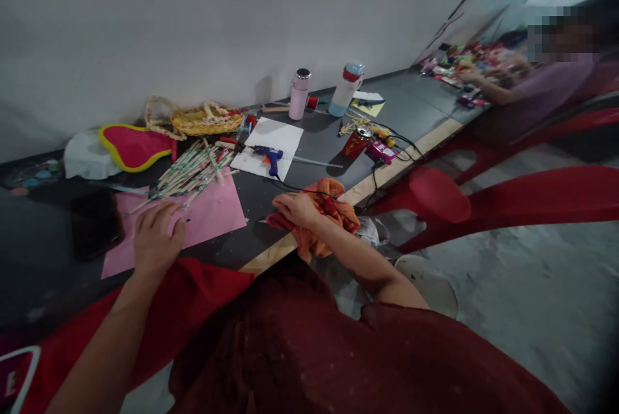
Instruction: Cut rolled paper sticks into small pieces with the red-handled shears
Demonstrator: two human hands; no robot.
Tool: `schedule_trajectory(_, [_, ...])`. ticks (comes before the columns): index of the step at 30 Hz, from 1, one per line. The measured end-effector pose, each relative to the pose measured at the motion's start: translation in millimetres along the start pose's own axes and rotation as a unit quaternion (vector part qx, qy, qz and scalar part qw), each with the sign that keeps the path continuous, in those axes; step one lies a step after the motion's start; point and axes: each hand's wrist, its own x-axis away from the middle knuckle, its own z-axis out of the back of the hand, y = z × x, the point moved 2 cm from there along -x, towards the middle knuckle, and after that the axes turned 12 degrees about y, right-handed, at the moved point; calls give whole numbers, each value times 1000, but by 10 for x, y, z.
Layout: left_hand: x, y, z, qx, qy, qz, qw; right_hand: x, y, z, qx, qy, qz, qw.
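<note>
My right hand point(300, 209) grips an orange and red cloth point(326, 214) at the table's front edge, and part of the cloth hangs over that edge. On a pink sheet of paper point(213, 211) rests my left hand point(157, 236), fingers apart and holding nothing. Just beyond its fingertips lies a loose pile of thin, wrapped sticks point(191, 172). A dark phone point(97, 224) is to the left of that hand. Behind the cloth, a blue glue gun point(268, 157) lies on a white sheet point(287, 133), its cord running towards the cloth.
A red can point(356, 143), a pink flask point(300, 95) and a white-blue bottle point(345, 91) stand further back. Along the wall sits a yellow woven basket point(207, 118). Red chairs point(532, 204) are at the right, where another person point(546, 91) works at the table.
</note>
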Motion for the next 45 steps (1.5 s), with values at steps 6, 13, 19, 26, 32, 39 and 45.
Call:
schedule_trajectory(6, [-92,68,-106,11,15,-8,1000,-119,152,-41,2,34,-18,999])
schedule_trajectory(13, [-172,59,-172,13,22,-21,999,-489,361,-184,33,59,-43,997])
schedule_trajectory(19, [-104,33,-207,7,11,11,1000,-615,368,-255,37,58,-55,996])
schedule_trajectory(26, [-42,15,-265,-21,-69,36,997,-618,297,-207,9,47,-28,998])
schedule_trajectory(32, [-155,-101,-329,-48,-94,66,992,-732,177,-60,11,68,22,997])
schedule_trajectory(39, [-249,72,-371,-66,-109,80,989,-820,134,39,8,74,57,996])
schedule_trajectory(45, [-222,830,-334,56,-154,-57,985,-789,224,94,17,104,43,994])
